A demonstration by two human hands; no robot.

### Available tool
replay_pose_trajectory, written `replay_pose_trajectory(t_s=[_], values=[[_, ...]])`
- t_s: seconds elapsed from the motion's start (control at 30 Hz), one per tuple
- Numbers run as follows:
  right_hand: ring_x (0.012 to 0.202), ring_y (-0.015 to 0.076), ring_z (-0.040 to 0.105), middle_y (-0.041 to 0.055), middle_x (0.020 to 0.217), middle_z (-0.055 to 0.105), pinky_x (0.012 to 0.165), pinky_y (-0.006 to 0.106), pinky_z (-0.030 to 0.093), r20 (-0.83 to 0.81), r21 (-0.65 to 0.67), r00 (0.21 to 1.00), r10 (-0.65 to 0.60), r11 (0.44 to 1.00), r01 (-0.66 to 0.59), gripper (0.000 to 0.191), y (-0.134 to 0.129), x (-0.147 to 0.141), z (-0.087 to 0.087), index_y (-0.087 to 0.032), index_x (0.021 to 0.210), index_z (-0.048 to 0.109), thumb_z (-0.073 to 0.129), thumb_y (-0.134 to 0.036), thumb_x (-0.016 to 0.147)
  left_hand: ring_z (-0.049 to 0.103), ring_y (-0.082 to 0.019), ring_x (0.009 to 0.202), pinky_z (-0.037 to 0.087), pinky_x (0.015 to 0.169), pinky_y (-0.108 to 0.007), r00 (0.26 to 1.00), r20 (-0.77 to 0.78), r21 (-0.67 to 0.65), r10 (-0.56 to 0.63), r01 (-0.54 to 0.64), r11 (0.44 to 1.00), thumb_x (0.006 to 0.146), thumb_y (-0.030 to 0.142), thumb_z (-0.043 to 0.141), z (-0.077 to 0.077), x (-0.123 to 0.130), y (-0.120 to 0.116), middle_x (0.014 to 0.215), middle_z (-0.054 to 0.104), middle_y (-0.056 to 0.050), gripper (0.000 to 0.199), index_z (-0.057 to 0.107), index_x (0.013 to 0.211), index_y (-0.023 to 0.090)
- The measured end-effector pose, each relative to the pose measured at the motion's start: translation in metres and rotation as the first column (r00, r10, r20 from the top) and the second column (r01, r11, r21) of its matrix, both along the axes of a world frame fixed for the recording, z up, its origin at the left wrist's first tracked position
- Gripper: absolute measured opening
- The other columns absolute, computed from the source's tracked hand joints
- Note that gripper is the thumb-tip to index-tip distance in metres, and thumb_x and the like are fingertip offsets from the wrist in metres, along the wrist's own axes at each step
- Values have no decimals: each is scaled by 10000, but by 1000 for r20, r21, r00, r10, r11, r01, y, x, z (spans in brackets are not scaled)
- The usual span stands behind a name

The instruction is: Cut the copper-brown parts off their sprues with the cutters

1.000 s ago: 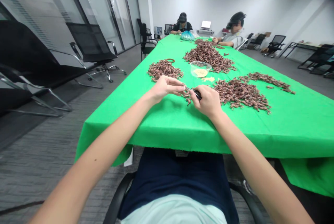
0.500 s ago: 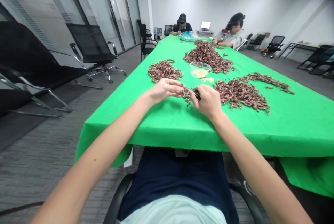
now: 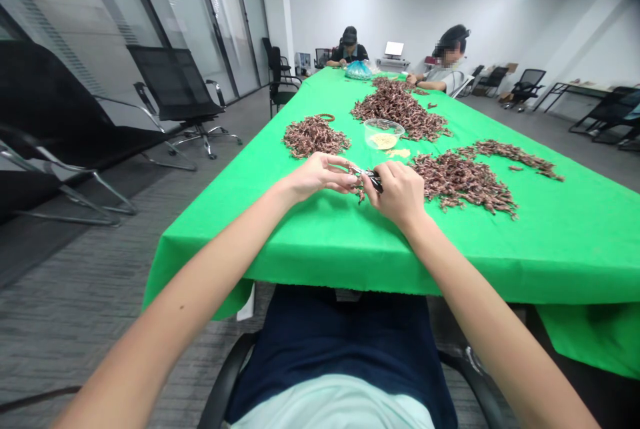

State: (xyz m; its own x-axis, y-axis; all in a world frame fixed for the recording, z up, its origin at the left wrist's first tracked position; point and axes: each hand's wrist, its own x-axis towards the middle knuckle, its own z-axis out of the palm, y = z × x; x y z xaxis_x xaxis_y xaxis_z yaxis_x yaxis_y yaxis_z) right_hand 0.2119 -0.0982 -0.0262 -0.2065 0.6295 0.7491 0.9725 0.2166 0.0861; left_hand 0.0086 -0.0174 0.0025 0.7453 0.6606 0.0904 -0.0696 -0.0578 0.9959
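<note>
My right hand point(image 3: 397, 195) is shut around a small black-handled tool point(image 3: 374, 181) with a thin metal tip. My left hand point(image 3: 317, 175) pinches at that tip with its fingertips. A small clump of brown twisted pieces point(image 3: 358, 185) hangs between my hands, and my fingers hide part of it. Just beyond my right hand lies a large heap of the same brown pieces point(image 3: 460, 182). Another heap point(image 3: 314, 137) lies beyond my left hand, on the green tablecloth point(image 3: 540, 242). What the pieces are is too small to tell.
A third heap point(image 3: 400, 112) and a clear bowl point(image 3: 383, 133) holding yellow bits stand farther along the table. Two co-workers point(image 3: 349, 49) point(image 3: 445, 62) sit at the far end near a blue plastic bag point(image 3: 359, 70). Black mesh chairs point(image 3: 173, 82) stand to the left.
My hands stay close together around the tool, shifting only slightly. The view has tilted a little, so the far end of the table sits slightly lower in the picture.
</note>
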Motion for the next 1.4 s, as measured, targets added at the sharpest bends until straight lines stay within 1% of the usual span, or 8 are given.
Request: replay_pose_trajectory(t_s=[0.27,0.5,0.6,0.77,0.93,1.07,1.2,1.4], values=[[779,236,518,89,782,606,675,353,326,119,65,992,-32,998,24,395,0,2,0,-193,844,601,397,-489,1008,741,-188,743,602,754,-330,999,-26,17,-26,26,1000,665,261,882,4,-2,-1,959,784,-120,368,789,1003,150],[771,233,514,84,784,603,681,356,323,146,67,989,-36,997,27,392,-3,0,3,-194,838,597,401,-488,1008,717,-157,695,589,728,-309,999,-32,-10,-22,22,1000,667,233,866,4,-2,0,978,782,-109,370,787,1021,162],[783,237,519,89,785,604,688,357,326,115,66,993,-24,998,17,388,-2,0,3,-189,848,602,409,-487,1003,698,-143,676,573,696,-293,1000,-28,-12,-9,9,1000,658,222,860,4,-1,1,984,780,-107,377,785,1023,163],[755,222,528,85,796,621,683,336,346,-26,87,999,-23,996,25,386,2,2,-1,-189,862,611,418,-494,998,672,-122,701,528,654,-245,998,-57,35,22,-20,999,722,213,805,5,-2,2,996,775,-107,379,758,1095,161],[760,209,556,89,833,647,674,317,360,-136,46,991,8,999,-2,383,4,4,-4,-175,889,627,433,-487,996,651,-123,717,500,654,-255,995,-74,70,65,-60,996,755,239,791,1,-2,4,1060,759,-141,384,716,1116,132],[762,209,573,86,820,650,664,311,370,-146,33,989,12,999,-7,377,4,2,-4,-180,881,629,444,-491,990,651,-146,756,489,664,-271,995,-32,31,94,-93,995,760,205,772,-1,0,7,1030,750,-145,317,668,1047,120],[761,209,579,83,817,652,660,307,376,-136,35,991,20,999,-15,380,4,3,-4,-183,874,625,443,-495,991,605,-125,739,423,599,-232,993,-6,-47,119,-120,992,751,131,715,-3,2,9,984,733,-122,208,670,953,113],[731,204,564,75,787,636,640,307,362,-122,37,992,20,999,-16,379,5,3,-5,-186,859,619,445,-496,989,505,-105,595,354,504,-224,986,58,-220,159,-143,965,670,87,633,-6,3,14,779,642,-56,145,660,810,114]])
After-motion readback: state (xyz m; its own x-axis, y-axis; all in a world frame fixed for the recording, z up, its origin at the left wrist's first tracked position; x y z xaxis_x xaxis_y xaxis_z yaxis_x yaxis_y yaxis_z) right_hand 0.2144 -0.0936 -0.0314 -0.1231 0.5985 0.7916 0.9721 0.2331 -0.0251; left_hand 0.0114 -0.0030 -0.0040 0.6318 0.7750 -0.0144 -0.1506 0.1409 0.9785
